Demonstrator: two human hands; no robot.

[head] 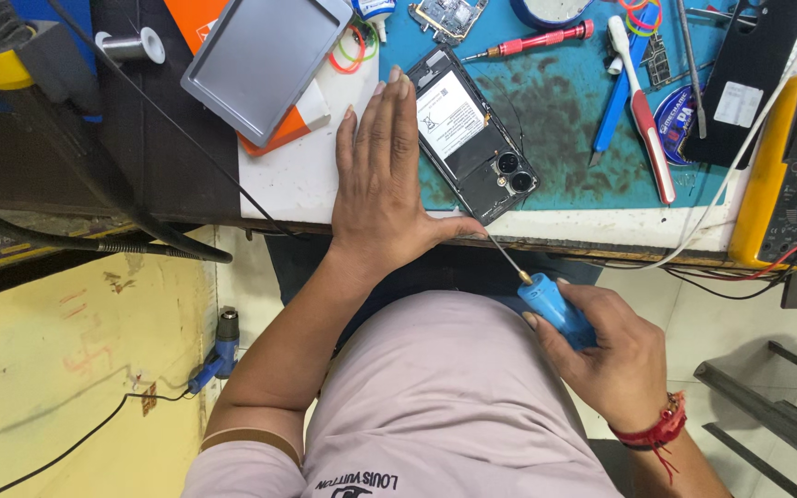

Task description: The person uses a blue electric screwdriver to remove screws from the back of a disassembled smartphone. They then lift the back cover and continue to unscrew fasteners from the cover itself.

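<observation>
While left hand [382, 184] lies flat, fingers together beside opened phone [474, 134], right hand [606, 355] grips blue screwdriver [546, 300].

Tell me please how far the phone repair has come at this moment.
Done: the phone lies face down on the blue mat with its back cover off, battery and cameras exposed. In hand: the left hand presses flat beside the phone, the right hand holds a blue screwdriver tipped toward its lower corner. Left: the inner parts are not yet removed.

Cluttered workbench [592, 226]; pale yellow floor [57, 387]; bright light
</observation>
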